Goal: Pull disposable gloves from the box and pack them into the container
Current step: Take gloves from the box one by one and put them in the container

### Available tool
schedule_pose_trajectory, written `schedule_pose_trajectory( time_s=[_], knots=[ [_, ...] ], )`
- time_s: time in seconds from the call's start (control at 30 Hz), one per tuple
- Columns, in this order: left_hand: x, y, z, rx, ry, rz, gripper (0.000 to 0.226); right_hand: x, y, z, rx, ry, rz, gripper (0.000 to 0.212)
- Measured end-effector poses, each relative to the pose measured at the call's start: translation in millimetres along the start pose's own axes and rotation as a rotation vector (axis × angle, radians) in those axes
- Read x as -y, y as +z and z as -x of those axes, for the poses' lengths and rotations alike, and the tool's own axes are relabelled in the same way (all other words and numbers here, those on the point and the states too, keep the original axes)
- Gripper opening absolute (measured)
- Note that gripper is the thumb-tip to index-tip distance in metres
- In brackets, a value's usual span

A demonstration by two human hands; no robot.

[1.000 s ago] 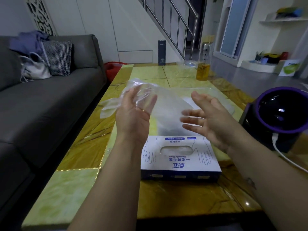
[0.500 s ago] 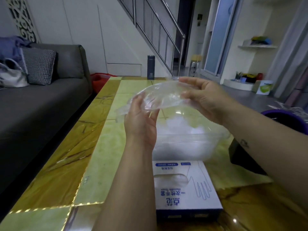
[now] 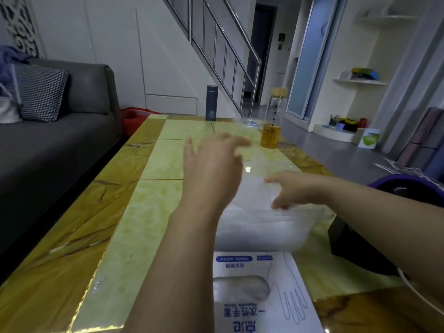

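The left hand (image 3: 211, 169) is held above the table, back upward, fingers spread and loose; nothing is seen gripped in it, though it is blurred. The right hand (image 3: 290, 188) is lowered over the container, thumb out and fingers bent down at the edge of a translucent glove (image 3: 254, 191); whether the glove is pinched or only touched cannot be told. The glove is spread between the two hands, above the open top of the clear container (image 3: 264, 236), in which a pale heap of gloves is seen. The glove box (image 3: 259, 306) lies just in front of the container's near wall, its oval opening facing up. To the left, a broad stretch of table (image 3: 149, 212) runs to the edge beside the sofa (image 3: 48, 150). To the right, a purple-rimmed black object (image 3: 403, 186) stands close by. A flask (image 3: 211, 103) and a jar (image 3: 272, 131) are set at the far end.
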State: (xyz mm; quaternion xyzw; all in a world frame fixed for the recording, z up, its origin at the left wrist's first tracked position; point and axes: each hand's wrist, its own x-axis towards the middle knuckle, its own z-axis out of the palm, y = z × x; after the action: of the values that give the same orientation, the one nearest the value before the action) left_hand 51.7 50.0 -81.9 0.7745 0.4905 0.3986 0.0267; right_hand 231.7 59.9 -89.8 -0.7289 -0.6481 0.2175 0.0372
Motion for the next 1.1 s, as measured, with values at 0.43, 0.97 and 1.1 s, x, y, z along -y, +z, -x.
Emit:
schedule_pose_trajectory(
  time_s=[0.43, 0.97, 1.1],
  knots=[
    [-2.3, 21.3, -28.5, 1.074, -0.013, -0.393, 0.05, 30.3, -14.0, 18.5, -0.085, -0.015, 0.932, 0.057],
    [14.5, 67.4, -37.9, 1.158, -0.31, -0.55, 0.048, 7.8, 21.8, -46.6, 0.353, -0.037, 0.585, 0.093],
    [18.3, 65.8, -41.2, 1.413, -0.312, -0.561, 0.044, 4.0, 23.5, -55.0, 0.442, 0.017, 0.535, 0.09]
  ],
)
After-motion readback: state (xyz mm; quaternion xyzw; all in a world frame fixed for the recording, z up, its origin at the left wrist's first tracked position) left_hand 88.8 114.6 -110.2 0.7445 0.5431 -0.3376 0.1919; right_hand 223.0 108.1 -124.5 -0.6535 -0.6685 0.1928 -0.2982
